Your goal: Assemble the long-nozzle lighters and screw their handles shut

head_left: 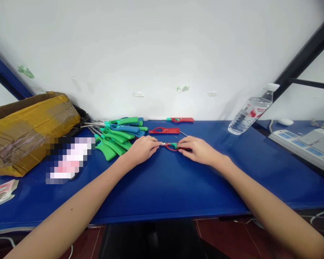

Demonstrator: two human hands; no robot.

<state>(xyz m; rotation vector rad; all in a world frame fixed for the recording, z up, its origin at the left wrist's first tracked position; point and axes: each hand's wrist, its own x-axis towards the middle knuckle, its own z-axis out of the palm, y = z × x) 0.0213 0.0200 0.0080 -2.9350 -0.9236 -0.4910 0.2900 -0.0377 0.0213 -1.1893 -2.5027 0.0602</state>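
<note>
Both hands hold one red lighter part (171,148) with a green piece in it, low over the blue table. My left hand (143,148) pinches its left end, a short metal-coloured bit. My right hand (196,148) has its fingers closed round the right end and hides it. Just beyond lies an open red handle shell (166,131), with a thin metal rod (184,133) at its right. A whole red lighter (181,119) with a long metal tube lies by the wall. Left of my left hand is a pile of green and blue lighters (120,136).
A taped cardboard box (32,135) and a blurred-out object (70,162) are at the left, with a printed card (2,194) near the edge. A water bottle (250,112) leans at the back right. A white device with blue panels (306,145) is at the far right.
</note>
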